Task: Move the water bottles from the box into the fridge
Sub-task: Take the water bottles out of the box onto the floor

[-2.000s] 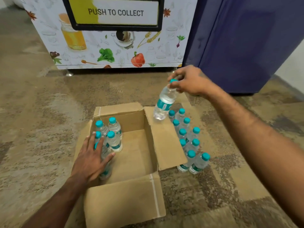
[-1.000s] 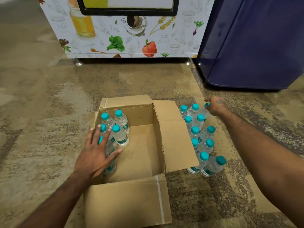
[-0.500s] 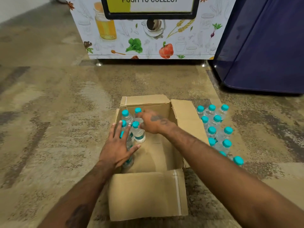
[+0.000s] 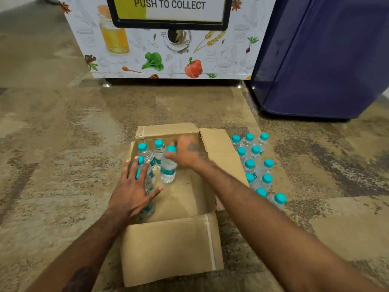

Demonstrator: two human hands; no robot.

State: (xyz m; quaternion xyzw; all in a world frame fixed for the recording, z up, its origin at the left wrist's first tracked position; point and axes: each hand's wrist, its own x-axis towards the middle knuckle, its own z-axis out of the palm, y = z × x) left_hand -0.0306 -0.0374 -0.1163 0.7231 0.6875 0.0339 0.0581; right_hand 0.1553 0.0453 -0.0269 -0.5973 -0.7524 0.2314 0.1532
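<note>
While the left hand [image 4: 134, 192] lies flat, fingers spread, on bottles at the left side of the cardboard box [image 4: 174, 247], the right hand [image 4: 186, 152] has its grip clamped on the neck of one water bottle [image 4: 168, 168] inside the box. More bottles [image 4: 255, 163] stand on the floor just right of the box.

A sign [image 4: 169, 6] on the illustrated cabinet [image 4: 168, 51] read "PUSH TO COLLECT" in dark capitals. The teal bottle labels [image 4: 168, 171] were too blurred to read.
</note>
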